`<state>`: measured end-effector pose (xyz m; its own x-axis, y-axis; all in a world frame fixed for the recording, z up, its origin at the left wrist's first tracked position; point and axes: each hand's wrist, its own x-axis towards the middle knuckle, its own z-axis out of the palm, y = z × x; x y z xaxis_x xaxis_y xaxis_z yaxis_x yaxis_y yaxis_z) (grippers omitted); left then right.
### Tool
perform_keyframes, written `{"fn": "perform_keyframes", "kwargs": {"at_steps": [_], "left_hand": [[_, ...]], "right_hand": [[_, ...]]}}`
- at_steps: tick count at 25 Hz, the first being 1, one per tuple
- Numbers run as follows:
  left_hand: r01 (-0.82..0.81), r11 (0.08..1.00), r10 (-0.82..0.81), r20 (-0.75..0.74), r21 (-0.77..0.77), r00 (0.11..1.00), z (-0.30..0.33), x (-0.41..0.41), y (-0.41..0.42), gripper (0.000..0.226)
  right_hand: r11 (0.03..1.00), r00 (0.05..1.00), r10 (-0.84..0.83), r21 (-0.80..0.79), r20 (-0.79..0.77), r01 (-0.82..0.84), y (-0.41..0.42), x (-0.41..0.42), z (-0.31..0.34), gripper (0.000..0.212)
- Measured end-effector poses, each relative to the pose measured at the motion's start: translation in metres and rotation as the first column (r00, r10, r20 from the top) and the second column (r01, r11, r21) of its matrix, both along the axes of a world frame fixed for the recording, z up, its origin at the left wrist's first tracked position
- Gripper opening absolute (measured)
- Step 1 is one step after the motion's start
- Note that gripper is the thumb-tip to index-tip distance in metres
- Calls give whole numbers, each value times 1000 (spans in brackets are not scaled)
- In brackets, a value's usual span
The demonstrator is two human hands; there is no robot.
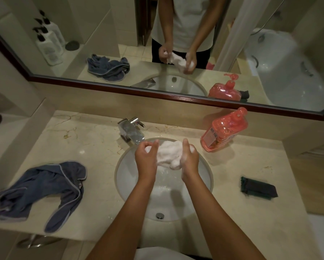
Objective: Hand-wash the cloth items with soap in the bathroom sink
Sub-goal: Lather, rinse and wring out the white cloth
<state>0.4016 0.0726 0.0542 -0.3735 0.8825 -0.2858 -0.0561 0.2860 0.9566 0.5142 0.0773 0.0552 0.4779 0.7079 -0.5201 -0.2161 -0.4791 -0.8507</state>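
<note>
A white soapy cloth (168,153) is bunched up over the white round sink (204,177). My left hand (146,158) grips its left end with curled fingers. My right hand (190,158), foamy, grips the right end. Both hands hold the cloth above the basin, just in front of the chrome tap (132,131). A pink soap pump bottle (223,130) stands on the counter to the right of the tap. A blue-grey cloth (45,192) lies crumpled on the counter at the left. A dark green folded cloth (258,188) lies at the right.
The beige marble counter (93,145) surrounds the sink, with the drain (159,215) at the basin's near side. A wide mirror (120,44) with a dark frame runs along the back wall. A towel ring (33,241) hangs below the counter's left front edge.
</note>
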Motion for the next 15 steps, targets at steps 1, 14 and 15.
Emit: {"fn": "perform_keyframes", "kwargs": {"at_steps": [1,14,15], "left_hand": [[-27,1000,27,24,-6,999,-1,-3,2,19],[150,985,-142,91,-85,986,20,16,3,42],[142,986,-134,85,-92,987,18,17,2,45]], "right_hand": [[999,1000,24,24,-9,-24,-3,2,2,20],[958,879,105,190,464,-215,-33,-40,16,26],[967,856,84,166,511,-195,-32,-41,17,30]]}}
